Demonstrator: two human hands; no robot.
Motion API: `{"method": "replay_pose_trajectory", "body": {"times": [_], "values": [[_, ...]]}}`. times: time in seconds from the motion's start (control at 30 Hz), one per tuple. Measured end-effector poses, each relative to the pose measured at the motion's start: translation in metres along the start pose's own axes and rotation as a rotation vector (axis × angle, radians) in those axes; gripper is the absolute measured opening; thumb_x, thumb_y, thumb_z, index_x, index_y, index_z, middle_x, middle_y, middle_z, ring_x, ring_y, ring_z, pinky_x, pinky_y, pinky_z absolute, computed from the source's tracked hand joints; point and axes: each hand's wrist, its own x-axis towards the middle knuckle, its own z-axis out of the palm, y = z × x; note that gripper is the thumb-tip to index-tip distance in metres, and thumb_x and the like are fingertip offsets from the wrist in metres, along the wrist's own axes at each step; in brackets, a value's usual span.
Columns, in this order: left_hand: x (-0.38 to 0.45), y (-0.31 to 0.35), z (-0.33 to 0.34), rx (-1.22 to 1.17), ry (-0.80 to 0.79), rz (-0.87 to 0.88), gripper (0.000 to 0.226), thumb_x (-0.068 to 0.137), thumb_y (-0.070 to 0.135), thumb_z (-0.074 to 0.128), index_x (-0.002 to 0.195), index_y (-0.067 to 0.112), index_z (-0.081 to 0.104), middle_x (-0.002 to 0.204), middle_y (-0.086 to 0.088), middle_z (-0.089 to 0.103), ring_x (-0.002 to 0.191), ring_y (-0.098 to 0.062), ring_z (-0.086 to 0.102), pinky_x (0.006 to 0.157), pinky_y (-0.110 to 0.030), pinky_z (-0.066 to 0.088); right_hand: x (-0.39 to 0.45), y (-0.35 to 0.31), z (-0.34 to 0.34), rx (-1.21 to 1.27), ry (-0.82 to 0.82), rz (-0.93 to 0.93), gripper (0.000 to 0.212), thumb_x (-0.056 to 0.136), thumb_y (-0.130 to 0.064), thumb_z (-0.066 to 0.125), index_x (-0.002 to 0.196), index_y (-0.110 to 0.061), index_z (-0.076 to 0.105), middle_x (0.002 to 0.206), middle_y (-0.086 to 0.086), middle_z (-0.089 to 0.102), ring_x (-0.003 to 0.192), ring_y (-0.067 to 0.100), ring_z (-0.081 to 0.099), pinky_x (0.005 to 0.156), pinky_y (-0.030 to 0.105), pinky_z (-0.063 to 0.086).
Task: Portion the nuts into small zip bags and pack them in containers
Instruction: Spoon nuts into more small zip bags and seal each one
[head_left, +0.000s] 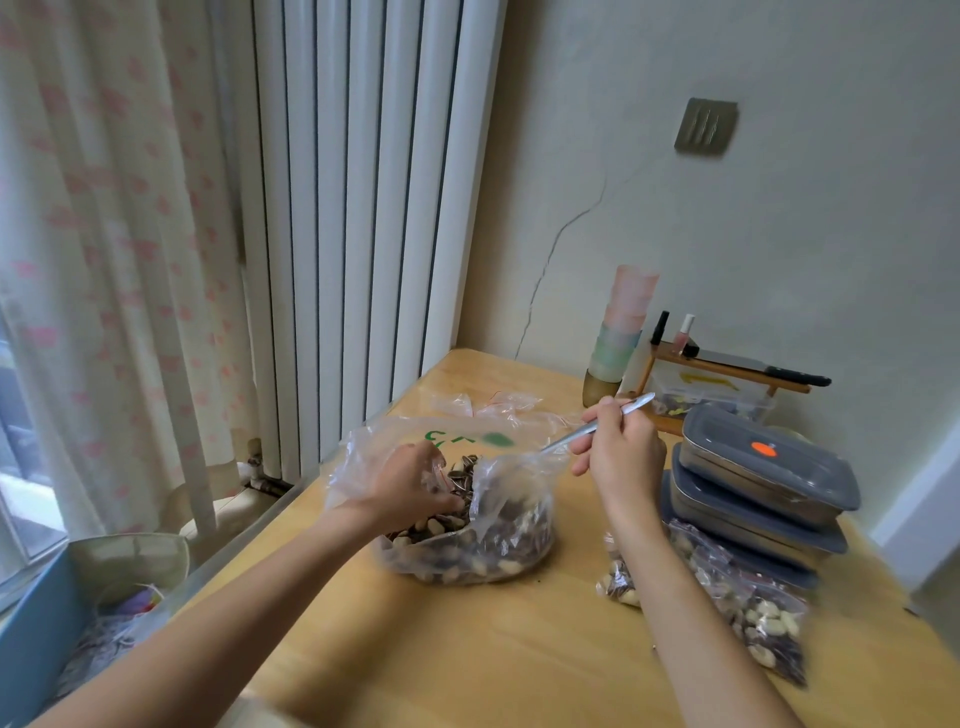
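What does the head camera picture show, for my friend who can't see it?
A person's left hand reaches into a big clear bag of nuts on a wooden table, while the right hand holds a metal spoon dipping into the bag. To the right lie small filled zip bags beside stacked grey lidded containers.

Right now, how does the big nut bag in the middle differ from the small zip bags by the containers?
The big bag is open at the top, and the left hand is in its mouth; the zip bags look sealed and nobody touches them. The big bag stands bulging; the zip bags lie flat on the table. The big bag holds far more. Both are clear plastic with mixed nuts inside.
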Motion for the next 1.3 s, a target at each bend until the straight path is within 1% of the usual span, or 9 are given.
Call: {"method": "replay_pose_trajectory", "body": {"times": [0.1,0.23,0.4,0.63,0.77,0.9,1.0,1.17,1.3], "values": [[0.001,0.002,0.0,0.063,0.019,0.019,0.07,0.076,0.05,0.084,0.134,0.021,0.059,0.127,-0.004,0.051,0.104,-0.013,0.042,0.081,-0.022,0.029,0.0,-0.009,-0.002,0.019,-0.004,-0.052,0.038,0.108,-0.026,0.041,0.082,-0.015,0.066,0.056,0.003,0.068,0.044,0.017,0.062,0.068,0.033,0.051],[0.004,0.007,0.005,0.119,0.017,0.03,0.072,0.08,0.052,0.08,0.138,0.019,0.056,0.131,0.0,0.064,0.121,-0.02,0.056,0.081,-0.024,0.029,0.0,-0.017,-0.003,0.006,-0.025,-0.129,0.037,0.108,-0.026,0.042,0.084,-0.012,0.066,0.057,0.004,0.068,0.044,0.018,0.062,0.058,0.019,0.046],[0.003,0.009,0.012,0.126,0.046,0.045,0.054,0.087,0.049,0.071,0.131,0.02,0.059,0.118,0.004,0.071,0.111,-0.019,0.063,0.083,-0.029,0.028,-0.003,-0.032,-0.002,-0.06,-0.094,-0.321,0.034,0.11,-0.023,0.045,0.086,-0.011,0.066,0.06,0.005,0.067,0.044,0.011,0.061,0.05,0.011,0.044],[-0.001,0.012,0.022,0.078,0.063,0.029,0.03,0.087,0.043,0.064,0.112,0.026,0.059,0.089,0.013,0.063,0.094,-0.016,0.063,0.088,-0.033,0.026,-0.005,-0.056,0.005,-0.241,-0.381,-0.583,0.038,0.11,-0.031,0.044,0.091,-0.004,0.063,0.07,0.007,0.068,0.056,0.016,0.064,0.063,0.045,0.054],[0.0,0.014,0.028,0.001,0.082,-0.021,0.037,0.086,0.046,0.067,0.11,0.025,0.048,0.086,0.012,0.063,0.084,-0.018,0.059,0.089,-0.036,0.03,-0.007,-0.066,0.012,-0.307,-0.395,-0.807,0.032,0.11,-0.029,0.043,0.098,-0.007,0.062,0.067,0.006,0.063,0.062,0.025,0.062,0.062,0.047,0.051],[0.0,0.013,0.029,-0.1,0.104,-0.047,0.043,0.089,0.043,0.069,0.112,0.015,0.046,0.085,0.008,0.065,0.072,-0.01,0.053,0.071,-0.027,0.032,-0.012,-0.07,0.015,-0.371,-0.307,-0.958,0.036,0.107,-0.034,0.038,0.101,-0.008,0.062,0.063,0.008,0.06,0.058,0.034,0.059,0.053,0.047,0.05],[-0.002,0.014,0.027,-0.139,0.084,-0.029,0.043,0.091,0.042,0.07,0.109,0.01,0.046,0.089,0.004,0.066,0.067,-0.001,0.047,0.058,-0.016,0.031,-0.014,-0.069,0.016,-0.367,-0.283,-0.984,0.04,0.106,-0.036,0.035,0.1,-0.007,0.061,0.061,0.007,0.058,0.055,0.034,0.057,0.051,0.046,0.049],[0.0,0.01,0.027,-0.306,0.064,-0.003,0.042,0.089,0.035,0.076,0.102,0.01,0.045,0.087,-0.002,0.063,0.069,-0.011,0.05,0.058,-0.017,0.041,-0.011,-0.069,0.014,-0.304,-0.224,-0.962,0.032,0.108,-0.028,0.043,0.098,-0.004,0.061,0.064,0.008,0.061,0.056,0.032,0.06,0.05,0.045,0.049],[0.001,0.009,0.027,-0.338,0.083,-0.006,0.034,0.092,0.02,0.073,0.112,0.009,0.048,0.087,0.0,0.061,0.069,-0.009,0.052,0.059,-0.013,0.043,-0.009,-0.07,0.012,-0.282,-0.205,-0.924,0.039,0.108,-0.034,0.038,0.098,-0.004,0.062,0.066,0.004,0.06,0.056,0.029,0.059,0.051,0.046,0.049]]}}
